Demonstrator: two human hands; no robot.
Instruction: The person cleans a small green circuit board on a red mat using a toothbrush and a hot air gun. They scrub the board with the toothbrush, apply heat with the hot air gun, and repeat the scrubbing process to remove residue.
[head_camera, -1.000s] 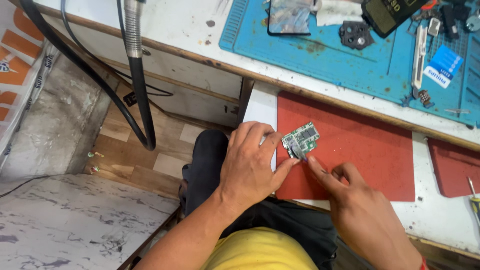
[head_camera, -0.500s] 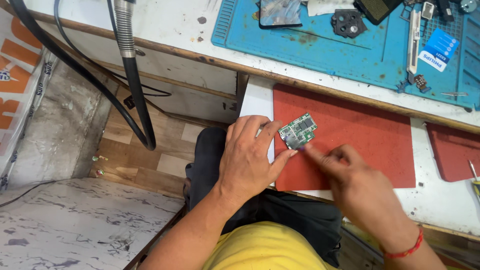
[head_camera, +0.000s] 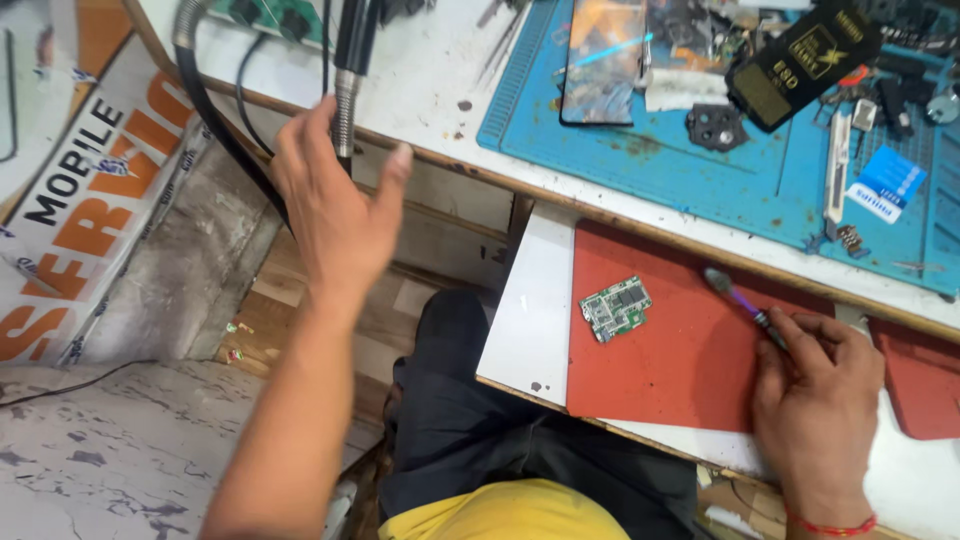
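Left hand (head_camera: 335, 205) raised over the floor gap, fingers spread wide, gripping nothing, just short of the metal nozzle (head_camera: 346, 110) of a black handpiece hanging from the bench w/ its black hose (head_camera: 215, 125). Centre: small green circuit board (head_camera: 615, 308) lies flat on the red mat (head_camera: 680, 370), apart from both hands. Right hand (head_camera: 815, 385) rests on the mat's right edge, fingers closed around a purple-handled tool (head_camera: 735, 298), tip aimed toward the board but short of it. Behind, a blue work mat (head_camera: 690, 170) carries a phone (head_camera: 603, 65), a black tester (head_camera: 800, 65) & small parts.
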